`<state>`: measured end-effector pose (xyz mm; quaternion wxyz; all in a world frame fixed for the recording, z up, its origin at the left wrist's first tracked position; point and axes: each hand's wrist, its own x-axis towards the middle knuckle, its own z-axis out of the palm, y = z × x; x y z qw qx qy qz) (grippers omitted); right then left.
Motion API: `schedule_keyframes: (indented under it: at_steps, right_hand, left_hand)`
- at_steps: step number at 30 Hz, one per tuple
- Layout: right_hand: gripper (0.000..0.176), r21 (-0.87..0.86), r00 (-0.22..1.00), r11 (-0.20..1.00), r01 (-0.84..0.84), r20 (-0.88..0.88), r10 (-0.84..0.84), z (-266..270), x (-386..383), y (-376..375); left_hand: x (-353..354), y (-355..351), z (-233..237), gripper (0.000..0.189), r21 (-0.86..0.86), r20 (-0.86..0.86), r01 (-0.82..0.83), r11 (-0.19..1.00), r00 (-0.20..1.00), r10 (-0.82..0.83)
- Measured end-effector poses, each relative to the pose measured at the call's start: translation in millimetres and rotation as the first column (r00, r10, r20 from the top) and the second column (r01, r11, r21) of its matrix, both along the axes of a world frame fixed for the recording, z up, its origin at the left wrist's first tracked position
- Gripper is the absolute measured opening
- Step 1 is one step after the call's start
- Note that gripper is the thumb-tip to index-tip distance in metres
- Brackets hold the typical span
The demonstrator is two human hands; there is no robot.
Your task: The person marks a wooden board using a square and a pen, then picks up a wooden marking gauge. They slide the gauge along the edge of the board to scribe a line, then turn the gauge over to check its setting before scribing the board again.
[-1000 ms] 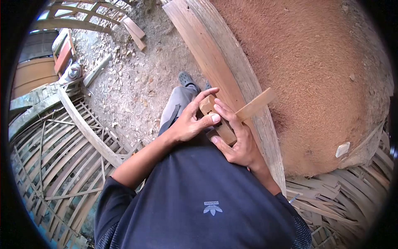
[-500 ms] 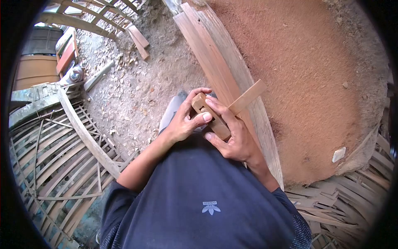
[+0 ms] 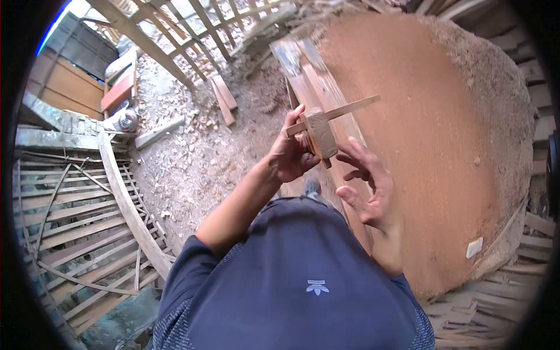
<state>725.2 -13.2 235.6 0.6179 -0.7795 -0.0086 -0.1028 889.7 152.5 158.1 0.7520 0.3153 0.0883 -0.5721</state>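
Note:
A small wooden hand plane (image 3: 321, 137) with a long thin crossbar (image 3: 354, 107) is raised over the planks, its block tilted. My left hand (image 3: 290, 153) is closed around its left side, the thumb up near the crossbar. To the lower right of the block, my right hand (image 3: 372, 189) holds nothing; its fingers are apart and curved, close to the plane but not touching it. Long wooden planks (image 3: 329, 87) run beneath both hands, away from my body. My left fingers are partly hidden by the block.
A broad mound with a reddish-brown surface (image 3: 431, 146) lies to the right, with a small pale block (image 3: 474, 248) on it. Wood chips (image 3: 175, 163) cover the ground at left. Slatted frames (image 3: 87, 216) stand at left, and loose short boards (image 3: 223, 99) lie ahead.
My right hand has let go of the plane and moved down and right. The plane, now in my left hand alone, has been turned and raised forward. The view has shifted.

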Motion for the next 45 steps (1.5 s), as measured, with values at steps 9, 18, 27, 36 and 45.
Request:
schedule_keyframes:
  at_steps: [9, 18, 27, 36, 45]
  right_hand:
    - [0.055, -0.173, 0.938, 0.944, 0.282, 0.257, -0.233, 37.2, 25.0, -1.3]
    - [0.051, -0.175, 0.939, 0.948, 0.266, 0.271, -0.213, 33.9, 32.6, 4.0]
    - [0.048, -0.054, 0.962, 0.976, 0.213, 0.185, -0.200, 27.6, 22.8, 20.0]
    - [0.049, 0.443, 0.968, 0.862, 0.248, -0.152, -0.200, -1.8, 26.8, 35.9]
    - [0.043, 0.849, 0.927, 0.423, 0.317, -0.372, 0.051, -14.0, 17.8, -4.5]
  left_hand:
    - [52.6, 8.6, 24.9, 0.069, -0.134, -0.047, -0.025, 0.991, 0.999, 0.019]
    - [56.4, 4.0, 56.1, 0.062, -0.127, 0.131, -0.033, 0.991, 0.990, 0.050]
    - [34.4, -4.6, 70.1, 0.062, -0.099, 0.256, -0.040, 0.994, 0.965, 0.064]
    - [27.9, -11.3, 62.1, 0.035, -0.231, 0.753, -0.219, 0.948, 0.577, 0.317]
    - [12.7, -10.2, 59.0, 0.055, -0.160, 0.923, 0.016, 0.987, 0.357, 0.144]
